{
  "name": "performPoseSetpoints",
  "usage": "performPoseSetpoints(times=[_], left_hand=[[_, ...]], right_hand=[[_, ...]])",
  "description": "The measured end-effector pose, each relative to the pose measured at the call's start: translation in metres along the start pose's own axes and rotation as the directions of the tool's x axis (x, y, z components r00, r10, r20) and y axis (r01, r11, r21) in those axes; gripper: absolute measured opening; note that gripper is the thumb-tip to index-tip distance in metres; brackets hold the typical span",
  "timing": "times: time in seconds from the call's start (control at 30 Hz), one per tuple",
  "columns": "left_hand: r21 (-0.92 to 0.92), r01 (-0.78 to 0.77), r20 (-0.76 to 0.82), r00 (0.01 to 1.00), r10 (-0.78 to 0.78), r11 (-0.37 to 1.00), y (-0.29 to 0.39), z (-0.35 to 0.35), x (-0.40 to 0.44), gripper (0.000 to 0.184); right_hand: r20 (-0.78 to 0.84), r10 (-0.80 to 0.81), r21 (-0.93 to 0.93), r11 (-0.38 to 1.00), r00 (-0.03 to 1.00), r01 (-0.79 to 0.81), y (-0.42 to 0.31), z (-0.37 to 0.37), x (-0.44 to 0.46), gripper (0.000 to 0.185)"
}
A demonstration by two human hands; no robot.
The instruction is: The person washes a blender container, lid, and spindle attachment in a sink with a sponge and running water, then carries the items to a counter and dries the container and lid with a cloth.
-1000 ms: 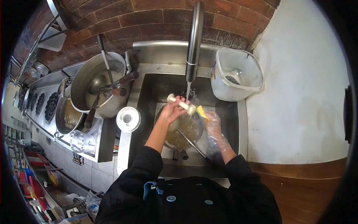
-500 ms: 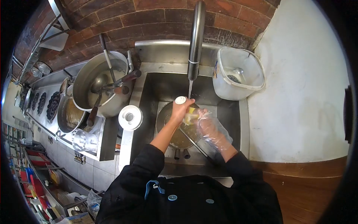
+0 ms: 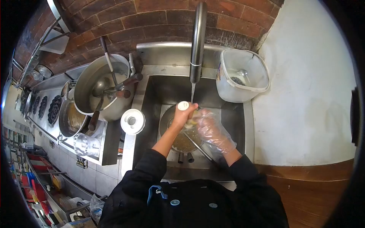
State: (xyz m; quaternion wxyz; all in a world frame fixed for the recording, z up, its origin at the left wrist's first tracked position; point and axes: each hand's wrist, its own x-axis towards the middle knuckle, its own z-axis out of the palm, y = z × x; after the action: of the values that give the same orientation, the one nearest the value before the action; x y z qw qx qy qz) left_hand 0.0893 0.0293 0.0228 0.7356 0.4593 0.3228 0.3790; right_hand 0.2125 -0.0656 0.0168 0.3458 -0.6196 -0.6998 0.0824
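Right hand turned inward since last frame; gloved fingers curled on yellow sponge, mostly hidden. Left hand wrapped tight round white rod, end poking out of fist, above pan.

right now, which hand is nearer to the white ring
Left: the left hand is over the sink, right of the white ring; the right hand is farther right, beyond the left one.

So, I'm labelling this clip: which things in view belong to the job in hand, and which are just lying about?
In use: white piece, in the left hand; yellow sponge, mostly hidden by the gloved right hand; running tap; sink.
Apparently lying about: large pot; whitish tub.
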Motion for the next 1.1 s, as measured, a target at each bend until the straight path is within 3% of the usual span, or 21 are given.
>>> performPoseSetpoints(times=[0.03,0.1,0.17,0.2,0.27,0.33,0.37,0.4,0.43,0.5,0.57,0.63,0.7,0.73,0.77,0.8,0.83,0.9,0.93,1.0,1.1], left_hand=[[0.091,-0.075,-0.041,0.996,0.079,0.993,0.002,0.002,0.001,0.033],[0.149,-0.047,-0.108,0.992,0.064,0.988,0.002,0.007,0.007,0.031],[0.258,0.019,-0.249,0.967,0.047,0.966,0.001,0.009,0.018,0.029],[0.254,0.059,-0.159,0.987,-0.018,0.965,-0.001,0.007,0.023,0.024],[0.102,0.103,-0.095,0.991,-0.093,0.989,-0.021,0.01,0.044,0.022],[0.063,0.107,-0.061,0.993,-0.103,0.992,-0.027,0.013,0.055,0.023],[0.078,0.085,-0.009,0.996,-0.084,0.993,-0.024,0.017,0.058,0.022],[0.093,0.059,0.043,0.997,-0.063,0.994,-0.018,0.021,0.059,0.023],[0.091,0.05,0.043,0.998,-0.054,0.995,-0.01,0.021,0.06,0.023],[0.435,-0.057,0.128,0.992,0.001,0.899,0.002,0.014,0.056,0.022],[0.381,0.006,0.154,0.986,-0.07,0.925,-0.012,-0.003,0.066,0.023],[0.333,0.058,0.189,0.974,-0.127,0.941,-0.008,-0.007,0.071,0.023],[0.446,0.023,0.032,0.999,-0.042,0.895,0.006,-0.005,0.055,0.018],[0.34,0.211,-0.01,0.975,-0.221,0.916,0.011,-0.003,0.05,0.025],[0.342,0.211,-0.018,0.976,-0.218,0.916,0.002,-0.004,0.049,0.025],[0.457,0.05,-0.058,0.998,-0.026,0.888,-0.019,-0.01,0.054,0.032],[0.569,-0.099,-0.073,0.983,0.17,0.816,-0.025,-0.013,0.052,0.038],[0.486,-0.112,-0.005,0.991,0.13,0.867,-0.017,-0.023,0.046,0.048],[0.436,-0.082,-0.006,0.996,0.094,0.896,-0.005,-0.021,0.035,0.048],[0.378,-0.055,-0.01,0.998,0.063,0.924,0.0,-0.019,0.025,0.048],[0.593,-0.119,-0.12,0.965,0.233,0.796,-0.019,-0.019,0.024,0.049]], right_hand=[[0.04,-0.117,-0.079,0.99,0.992,0.119,-0.004,-0.001,-0.003,0.019],[0.071,-0.176,0.003,0.984,0.982,0.176,-0.003,-0.032,0.011,0.018],[-0.075,-0.193,-0.127,0.975,0.978,0.183,-0.011,-0.07,0.034,0.016],[-0.072,-0.19,-0.128,0.975,0.979,0.18,-0.013,-0.088,0.047,0.016],[-0.425,0.013,0.113,0.993,0.905,0.039,-0.011,-0.122,0.08,0.014],[-0.568,0.136,0.242,0.97,0.812,0.007,0.014,-0.145,0.096,0.013],[-0.517,-0.013,-0.098,0.994,0.856,-0.044,0.04,-0.157,0.097,0.013],[-0.418,-0.136,-0.43,0.901,0.898,-0.063,0.041,-0.165,0.1,0.014],[-0.419,-0.145,-0.434,0.899,0.896,-0.057,0.04,-0.16,0.103,0.014],[-0.464,-0.087,-0.132,0.991,0.881,0.028,0.026,-0.135,0.1,0.014],[-0.371,0.083,0.212,0.977,0.925,-0.003,0.032,-0.08,0.086,0.014],[-0.02,0.33,0.259,0.914,0.944,-0.314,0.042,-0.022,0.069,0.018],[0.218,0.362,0.496,0.759,0.906,-0.422,0.057,0.046,0.059,0.016],[0.219,0.354,0.501,0.759,0.909,-0.416,0.049,0.058,0.061,0.016],[0.148,0.276,0.702,0.648,0.95,-0.297,0.041,0.069,0.061,0.016],[0.058,0.216,0.856,0.492,0.975,-0.16,0.036,0.077,0.062,0.017],[0.063,0.212,0.858,0.488,0.975,-0.161,0.037,0.079,0.062,0.017],[0.043,0.16,0.608,0.779,0.986,-0.153,0.042,0.076,0.07,0.017],[0.043,0.147,0.606,0.782,0.988,-0.143,0.033,0.067,0.076,0.017],[0.128,0.29,0.782,0.559,0.949,-0.276,0.014,0.048,0.077,0.016],[0.171,0.435,0.792,0.472,0.884,-0.386,0.003,0.035,0.071,0.017]])
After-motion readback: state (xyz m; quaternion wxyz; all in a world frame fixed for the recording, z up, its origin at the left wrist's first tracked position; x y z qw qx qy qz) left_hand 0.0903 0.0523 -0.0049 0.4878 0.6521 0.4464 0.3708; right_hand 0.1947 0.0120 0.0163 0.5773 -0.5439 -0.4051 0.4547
